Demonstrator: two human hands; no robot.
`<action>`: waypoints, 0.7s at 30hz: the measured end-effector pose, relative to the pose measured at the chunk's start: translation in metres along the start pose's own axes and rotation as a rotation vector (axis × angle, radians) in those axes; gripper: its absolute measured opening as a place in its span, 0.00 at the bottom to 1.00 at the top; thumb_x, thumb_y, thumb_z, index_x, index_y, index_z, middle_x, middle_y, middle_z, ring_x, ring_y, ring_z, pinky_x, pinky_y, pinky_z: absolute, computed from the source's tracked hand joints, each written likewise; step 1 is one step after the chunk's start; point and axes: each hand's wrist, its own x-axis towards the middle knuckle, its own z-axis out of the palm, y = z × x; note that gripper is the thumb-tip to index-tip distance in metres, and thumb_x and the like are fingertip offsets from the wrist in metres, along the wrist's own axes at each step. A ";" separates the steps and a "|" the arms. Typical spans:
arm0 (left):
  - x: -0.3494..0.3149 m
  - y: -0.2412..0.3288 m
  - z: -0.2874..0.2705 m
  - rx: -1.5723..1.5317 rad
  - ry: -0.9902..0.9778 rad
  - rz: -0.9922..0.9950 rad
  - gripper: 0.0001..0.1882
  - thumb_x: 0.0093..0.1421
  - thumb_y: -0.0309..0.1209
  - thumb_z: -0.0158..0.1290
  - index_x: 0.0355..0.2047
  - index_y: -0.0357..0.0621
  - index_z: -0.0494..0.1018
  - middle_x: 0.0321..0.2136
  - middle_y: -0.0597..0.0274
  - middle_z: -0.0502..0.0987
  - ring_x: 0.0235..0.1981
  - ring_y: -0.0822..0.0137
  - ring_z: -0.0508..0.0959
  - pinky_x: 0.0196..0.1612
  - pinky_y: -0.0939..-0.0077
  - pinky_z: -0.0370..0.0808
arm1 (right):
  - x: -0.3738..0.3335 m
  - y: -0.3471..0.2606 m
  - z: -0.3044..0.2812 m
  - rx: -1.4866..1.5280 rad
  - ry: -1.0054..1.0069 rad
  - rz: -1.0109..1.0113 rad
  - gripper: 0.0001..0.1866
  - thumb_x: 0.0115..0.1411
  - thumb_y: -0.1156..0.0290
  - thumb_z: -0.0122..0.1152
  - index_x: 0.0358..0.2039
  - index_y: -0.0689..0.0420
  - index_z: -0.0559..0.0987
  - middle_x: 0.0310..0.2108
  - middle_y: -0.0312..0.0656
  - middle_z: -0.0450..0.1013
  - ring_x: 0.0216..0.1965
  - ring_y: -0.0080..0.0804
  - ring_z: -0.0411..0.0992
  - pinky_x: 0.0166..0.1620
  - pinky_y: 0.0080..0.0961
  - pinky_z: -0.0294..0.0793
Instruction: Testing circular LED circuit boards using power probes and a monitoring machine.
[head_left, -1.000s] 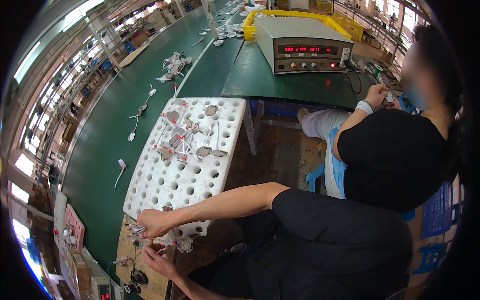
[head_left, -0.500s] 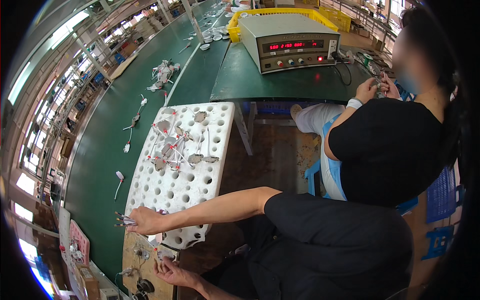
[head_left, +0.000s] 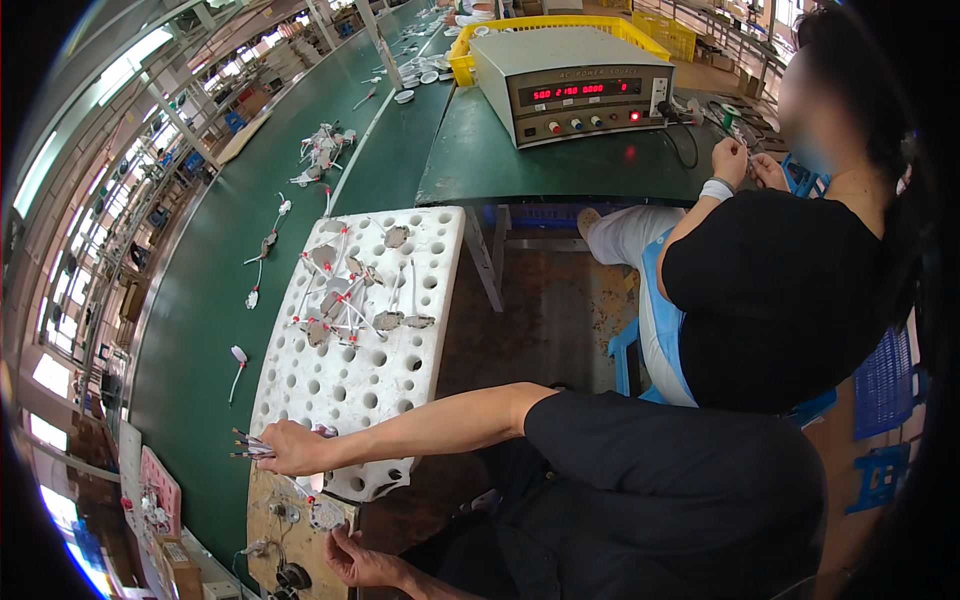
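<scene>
My right hand (head_left: pixel 294 447) is closed around a bundle of thin wires (head_left: pixel 252 446), whose coloured tips stick out past the fingers to the left. Nearer me, my left hand (head_left: pixel 362 560) pinches the lower edge of a round whitish disc-shaped part (head_left: pixel 326 514), with a white lead and a red connector at its upper side. The disc is over a wooden board (head_left: pixel 262 500) that carries metal fittings and a dark round knob (head_left: pixel 293 576). Beneath my right forearm lies a white foam board (head_left: pixel 345 385) full of holes.
Several grey discs with white leads (head_left: pixel 340 295) lie on the foam board. More wired parts (head_left: pixel 325 150) are on the green bench (head_left: pixel 200 300). A power supply (head_left: pixel 575 85) stands by a yellow crate (head_left: pixel 460 50). A co-worker (head_left: pixel 775 290) sits at right, handling small parts.
My left hand has shifted slightly down and right, its fingers now closed on the disc's edge. The right hand stays nearly in place with the wires. The co-worker's hands have moved.
</scene>
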 end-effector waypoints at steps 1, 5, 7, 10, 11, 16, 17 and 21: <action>0.000 -0.003 -0.002 -0.001 -0.002 -0.001 0.05 0.64 0.26 0.55 0.37 0.38 0.74 0.32 0.60 0.79 0.32 0.70 0.79 0.29 0.83 0.70 | 0.000 -0.001 -0.001 -0.003 -0.017 0.007 0.16 0.48 0.63 0.62 0.22 0.67 0.77 0.21 0.60 0.73 0.29 0.57 0.75 0.35 0.43 0.75; 0.001 -0.006 -0.009 0.044 -0.071 0.061 0.09 0.64 0.25 0.54 0.44 0.37 0.73 0.32 0.57 0.79 0.32 0.69 0.80 0.29 0.81 0.71 | -0.003 0.004 0.002 -0.029 -0.027 -0.008 0.14 0.48 0.65 0.60 0.21 0.66 0.78 0.20 0.60 0.73 0.28 0.57 0.76 0.35 0.43 0.75; -0.001 0.001 -0.008 0.024 -0.129 0.066 0.11 0.64 0.25 0.54 0.46 0.36 0.73 0.32 0.56 0.79 0.31 0.69 0.80 0.29 0.81 0.72 | -0.004 0.008 0.004 -0.103 -0.039 -0.050 0.12 0.47 0.67 0.59 0.22 0.66 0.79 0.20 0.59 0.73 0.27 0.57 0.76 0.35 0.43 0.76; -0.002 0.002 -0.009 0.145 -0.164 0.114 0.11 0.65 0.25 0.54 0.47 0.36 0.72 0.30 0.56 0.79 0.31 0.69 0.79 0.30 0.81 0.72 | -0.006 0.009 0.009 -0.129 -0.020 -0.093 0.12 0.46 0.67 0.60 0.23 0.65 0.79 0.21 0.59 0.74 0.29 0.56 0.76 0.37 0.43 0.77; -0.002 -0.003 -0.012 0.136 -0.203 0.124 0.11 0.65 0.26 0.54 0.46 0.35 0.72 0.30 0.56 0.79 0.30 0.69 0.79 0.30 0.81 0.72 | -0.006 0.008 0.010 -0.129 -0.023 -0.092 0.12 0.46 0.67 0.60 0.23 0.65 0.79 0.21 0.59 0.74 0.29 0.56 0.76 0.37 0.43 0.77; 0.000 -0.014 -0.018 0.135 -0.217 0.066 0.11 0.65 0.26 0.54 0.45 0.34 0.73 0.30 0.56 0.79 0.29 0.71 0.78 0.30 0.82 0.71 | -0.007 0.003 0.011 -0.213 -0.079 -0.084 0.11 0.46 0.67 0.61 0.24 0.64 0.80 0.24 0.59 0.75 0.32 0.56 0.76 0.39 0.46 0.77; 0.000 -0.014 -0.017 0.117 -0.208 0.023 0.11 0.65 0.27 0.53 0.45 0.34 0.73 0.31 0.57 0.79 0.29 0.71 0.78 0.30 0.82 0.71 | -0.007 0.004 0.011 -0.215 -0.078 -0.083 0.11 0.46 0.67 0.61 0.24 0.64 0.80 0.24 0.59 0.75 0.32 0.56 0.76 0.39 0.46 0.77; 0.000 -0.010 -0.018 0.083 -0.237 -0.014 0.11 0.66 0.29 0.53 0.45 0.35 0.73 0.31 0.58 0.79 0.30 0.72 0.78 0.30 0.83 0.70 | -0.009 0.005 0.012 -0.228 -0.087 -0.069 0.12 0.47 0.66 0.62 0.25 0.64 0.80 0.24 0.58 0.75 0.32 0.56 0.76 0.39 0.46 0.77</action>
